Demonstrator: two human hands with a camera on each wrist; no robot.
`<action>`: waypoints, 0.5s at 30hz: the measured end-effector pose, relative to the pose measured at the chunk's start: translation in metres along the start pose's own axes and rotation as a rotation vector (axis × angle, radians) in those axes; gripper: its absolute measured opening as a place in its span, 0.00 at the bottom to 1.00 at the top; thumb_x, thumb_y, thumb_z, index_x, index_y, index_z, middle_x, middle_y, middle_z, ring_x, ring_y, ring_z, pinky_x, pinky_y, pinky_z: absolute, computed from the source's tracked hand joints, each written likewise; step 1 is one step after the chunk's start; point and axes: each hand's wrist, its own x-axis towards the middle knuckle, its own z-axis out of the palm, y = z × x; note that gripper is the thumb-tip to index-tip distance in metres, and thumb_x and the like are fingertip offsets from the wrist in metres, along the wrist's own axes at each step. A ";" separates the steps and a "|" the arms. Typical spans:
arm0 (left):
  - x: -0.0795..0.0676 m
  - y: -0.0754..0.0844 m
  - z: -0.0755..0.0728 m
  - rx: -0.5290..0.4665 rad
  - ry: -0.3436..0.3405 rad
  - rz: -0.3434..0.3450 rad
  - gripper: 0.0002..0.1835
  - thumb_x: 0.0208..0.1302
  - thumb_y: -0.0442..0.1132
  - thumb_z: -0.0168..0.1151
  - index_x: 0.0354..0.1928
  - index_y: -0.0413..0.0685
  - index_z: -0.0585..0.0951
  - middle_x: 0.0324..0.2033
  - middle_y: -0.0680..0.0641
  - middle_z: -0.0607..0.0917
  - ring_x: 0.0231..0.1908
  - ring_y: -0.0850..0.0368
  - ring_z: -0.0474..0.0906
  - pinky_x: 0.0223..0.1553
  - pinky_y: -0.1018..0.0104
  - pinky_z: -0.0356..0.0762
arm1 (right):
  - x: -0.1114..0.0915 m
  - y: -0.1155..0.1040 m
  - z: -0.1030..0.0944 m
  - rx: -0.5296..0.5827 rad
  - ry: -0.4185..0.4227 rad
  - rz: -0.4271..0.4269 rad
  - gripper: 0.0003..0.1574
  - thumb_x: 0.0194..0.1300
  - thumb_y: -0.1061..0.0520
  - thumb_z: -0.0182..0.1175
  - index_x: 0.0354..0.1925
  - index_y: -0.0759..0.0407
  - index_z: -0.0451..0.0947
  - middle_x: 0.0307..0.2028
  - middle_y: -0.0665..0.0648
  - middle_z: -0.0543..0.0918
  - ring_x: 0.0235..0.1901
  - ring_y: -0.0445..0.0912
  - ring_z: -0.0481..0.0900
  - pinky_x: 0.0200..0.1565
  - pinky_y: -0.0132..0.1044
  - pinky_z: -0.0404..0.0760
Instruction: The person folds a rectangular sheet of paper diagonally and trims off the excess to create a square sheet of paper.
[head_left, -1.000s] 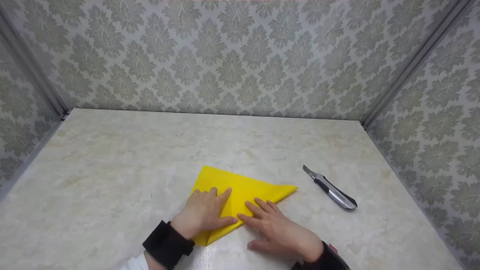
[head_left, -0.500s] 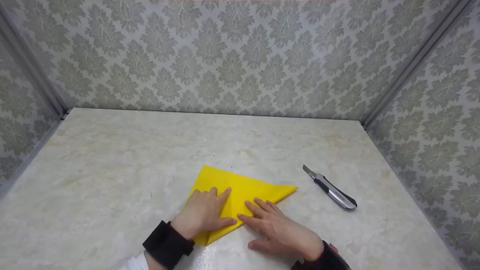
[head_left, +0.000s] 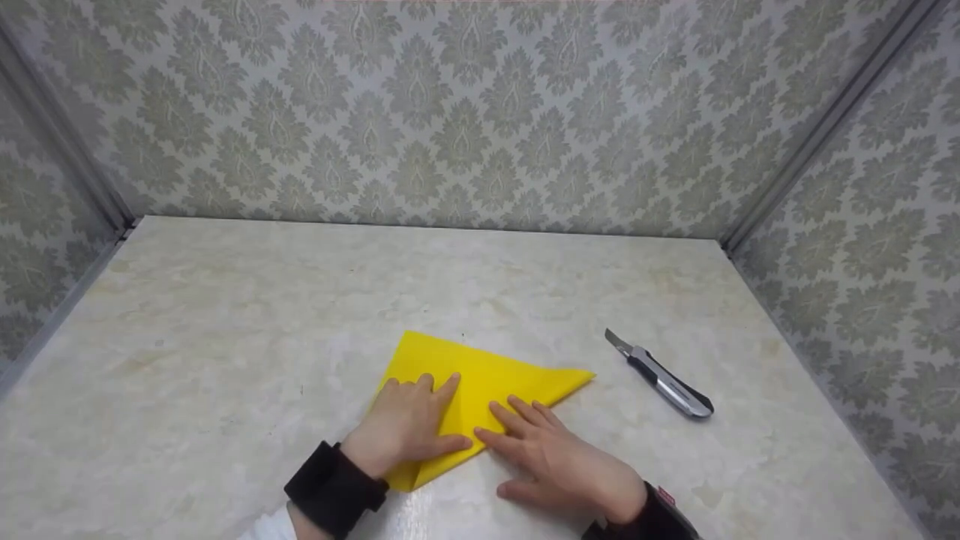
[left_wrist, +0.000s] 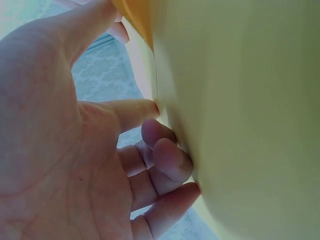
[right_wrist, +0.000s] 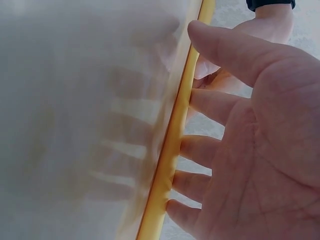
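Observation:
A folded sheet of yellow paper (head_left: 487,367) lies on the table, its pointed corner to the right. On its left part my left hand (head_left: 401,427) presses, thumb and index finger stretched out. The left wrist view shows the middle fingers of this left hand (left_wrist: 75,130) bent inward, with nothing in the palm. My right hand (head_left: 559,465) rests its spread fingertips on the paper's lower right edge; its thumb is off the paper, near the table. In the right wrist view, several fingertips of the right hand (right_wrist: 260,130) touch a yellow paper strip (right_wrist: 170,155).
A utility knife (head_left: 667,382) with its blade out lies on the table right of the paper. The marbled table (head_left: 225,315) is bounded by a patterned back wall (head_left: 420,112) and side panels. Black bands (head_left: 337,491) circle both wrists.

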 end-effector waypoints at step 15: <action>0.003 0.000 -0.001 0.021 -0.036 -0.010 0.51 0.58 0.74 0.59 0.76 0.52 0.63 0.61 0.35 0.77 0.53 0.37 0.79 0.62 0.42 0.69 | 0.002 -0.001 -0.001 0.008 -0.020 0.022 0.42 0.70 0.37 0.58 0.77 0.35 0.56 0.80 0.53 0.49 0.80 0.57 0.45 0.76 0.62 0.50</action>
